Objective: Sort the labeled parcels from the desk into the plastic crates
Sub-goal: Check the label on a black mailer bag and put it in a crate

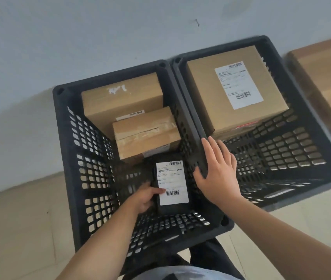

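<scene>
My left hand [145, 196] grips the black parcel [171, 185] at its left edge, thumb curled over the white label, fingers under it. Parcel is down inside the left crate [67, 138], label up, near the front wall, just in front of the small box [146, 134]. Can't tell if it's resting on the crate floor or held just above it

Right hand [216, 168] is flat and spread, palm on the shared rims where the two crates meet, thumb hooked over the left crate's rim. Holds nothing, just braces me

Left crate already has a big box [120, 98] at the back, with the small box leaning on it. Right crate [322, 118] has one large labeled box [235, 89] at the back, front half bare. Bench isn't in view, so no idea how many parcels remain

Step in hand: placing this parcel. Looks nearly done

Next move as I see it: lower it flat if it isn't down, let go, pull the left hand straight up clear of the front wall, lift the right hand off the rims, then go to the bench for another
</scene>
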`<state>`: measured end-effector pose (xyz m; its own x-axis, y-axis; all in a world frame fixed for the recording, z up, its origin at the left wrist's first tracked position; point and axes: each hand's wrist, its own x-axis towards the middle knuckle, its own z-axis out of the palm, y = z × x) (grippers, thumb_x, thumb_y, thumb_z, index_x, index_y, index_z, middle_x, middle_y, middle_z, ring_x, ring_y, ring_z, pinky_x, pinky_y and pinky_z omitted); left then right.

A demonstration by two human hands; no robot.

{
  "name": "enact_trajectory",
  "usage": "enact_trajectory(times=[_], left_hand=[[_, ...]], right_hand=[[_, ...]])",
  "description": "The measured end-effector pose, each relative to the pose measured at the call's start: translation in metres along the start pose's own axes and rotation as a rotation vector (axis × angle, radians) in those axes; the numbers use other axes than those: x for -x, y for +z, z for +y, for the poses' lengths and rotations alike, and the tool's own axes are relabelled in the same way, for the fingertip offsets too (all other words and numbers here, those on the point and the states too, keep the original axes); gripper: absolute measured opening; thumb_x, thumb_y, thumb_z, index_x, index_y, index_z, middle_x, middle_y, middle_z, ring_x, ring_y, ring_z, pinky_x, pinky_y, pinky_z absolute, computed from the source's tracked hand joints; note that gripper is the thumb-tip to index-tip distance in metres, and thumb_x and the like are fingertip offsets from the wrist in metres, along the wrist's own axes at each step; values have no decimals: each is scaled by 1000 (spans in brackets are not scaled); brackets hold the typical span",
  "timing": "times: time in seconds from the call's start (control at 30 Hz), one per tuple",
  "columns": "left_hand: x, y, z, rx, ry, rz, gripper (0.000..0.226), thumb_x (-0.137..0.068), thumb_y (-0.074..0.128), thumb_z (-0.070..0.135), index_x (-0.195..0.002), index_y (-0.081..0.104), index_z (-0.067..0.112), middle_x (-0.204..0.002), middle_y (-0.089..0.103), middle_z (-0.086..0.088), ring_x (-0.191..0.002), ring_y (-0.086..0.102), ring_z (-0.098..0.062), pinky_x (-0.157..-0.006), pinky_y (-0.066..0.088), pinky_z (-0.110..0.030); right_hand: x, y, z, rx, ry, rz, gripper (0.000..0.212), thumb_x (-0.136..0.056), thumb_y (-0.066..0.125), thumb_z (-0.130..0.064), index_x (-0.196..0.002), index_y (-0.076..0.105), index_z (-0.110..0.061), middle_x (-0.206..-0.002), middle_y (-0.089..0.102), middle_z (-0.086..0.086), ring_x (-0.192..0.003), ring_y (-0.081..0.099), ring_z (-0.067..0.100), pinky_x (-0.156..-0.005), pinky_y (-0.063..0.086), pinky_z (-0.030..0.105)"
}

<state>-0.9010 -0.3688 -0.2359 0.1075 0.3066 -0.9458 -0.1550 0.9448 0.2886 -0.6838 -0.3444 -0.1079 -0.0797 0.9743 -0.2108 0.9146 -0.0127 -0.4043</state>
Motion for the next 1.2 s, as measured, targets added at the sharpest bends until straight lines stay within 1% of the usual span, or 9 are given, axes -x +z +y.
enact_trajectory(times=[0.07, 0.27, 0.53, 0.67, 0.77, 0.9, 1.03, 1.13, 1.2], left_hand=[[3, 4, 0, 60, 9, -9, 74, -88, 71, -9, -151, 38, 7, -141, 63, -15, -131, 60, -34, -98, 50, -41], [-9, -9, -15, 153, 11, -11, 64, -90, 67, -11, -148, 46, 9, -127, 71, -14, -116, 67, -32, -100, 54, -51], [-23, 10, -24, 230, 83, -38, 65, -92, 67, -9, -148, 44, 12, -136, 66, -15, -122, 65, -32, -109, 49, -56], [-29, 29, -22, 113, 103, 64, 60, -96, 64, -5, -148, 43, 14, -141, 63, -12, -113, 63, -25, -99, 50, -44], [-32, 27, -23, 34, 112, 85, 60, -95, 66, -1, -148, 43, 16, -144, 62, -11, -119, 61, -26, -97, 48, -43], [-35, 25, -24, -68, 233, 247, 88, -85, 82, 7, -156, 31, 15, -155, 48, -14, -139, 51, -33, -113, 44, -47], [-28, 31, -24, -718, 606, 540, 115, -78, 89, 32, -163, 12, 26, -167, 15, -13, -154, 18, -34, -124, 25, -52], [-31, 40, -23, -1389, 729, 340, 118, -84, 76, 58, -163, -8, 32, -172, -14, -4, -159, -12, -31, -126, -4, -47], [-36, 45, -20, -1563, 635, 220, 117, -88, 67, 64, -161, -18, 34, -169, -29, -3, -156, -25, -31, -122, -17, -46]], right_hand=[[-1, 2, 0, -8, 9, 23, 78, -96, 60, -33, -163, 22, -22, -170, 23, 2, -158, 10, 27, -127, 11, 54], [1, 5, 2, -23, 20, 54, 76, -95, 61, -30, -161, 26, -22, -168, 29, 2, -157, 16, 26, -126, 15, 56], [1, 7, 3, -39, 35, 79, 74, -94, 60, -30, -160, 29, -22, -166, 32, 3, -156, 20, 28, -125, 18, 57], [1, 6, 2, -46, 37, 77, 73, -94, 59, -31, -160, 28, -23, -166, 32, 2, -156, 20, 27, -125, 19, 59], [1, 7, 3, -48, 43, 71, 74, -94, 59, -30, -161, 28, -24, -166, 32, 2, -156, 19, 27, -125, 18, 58], [0, 7, 3, -46, 39, 77, 74, -94, 59, -30, -161, 28, -24, -165, 33, 3, -155, 21, 27, -125, 18, 56], [1, 8, 3, -38, 34, 96, 72, -94, 59, -30, -160, 30, -24, -164, 35, 4, -155, 23, 28, -126, 18, 55], [1, 8, 3, -29, 34, 104, 71, -95, 59, -30, -160, 30, -24, -164, 35, 5, -155, 23, 29, -125, 17, 55], [1, 8, 2, -23, 33, 111, 71, -95, 59, -31, -160, 31, -24, -165, 34, 6, -155, 22, 29, -125, 16, 54]])
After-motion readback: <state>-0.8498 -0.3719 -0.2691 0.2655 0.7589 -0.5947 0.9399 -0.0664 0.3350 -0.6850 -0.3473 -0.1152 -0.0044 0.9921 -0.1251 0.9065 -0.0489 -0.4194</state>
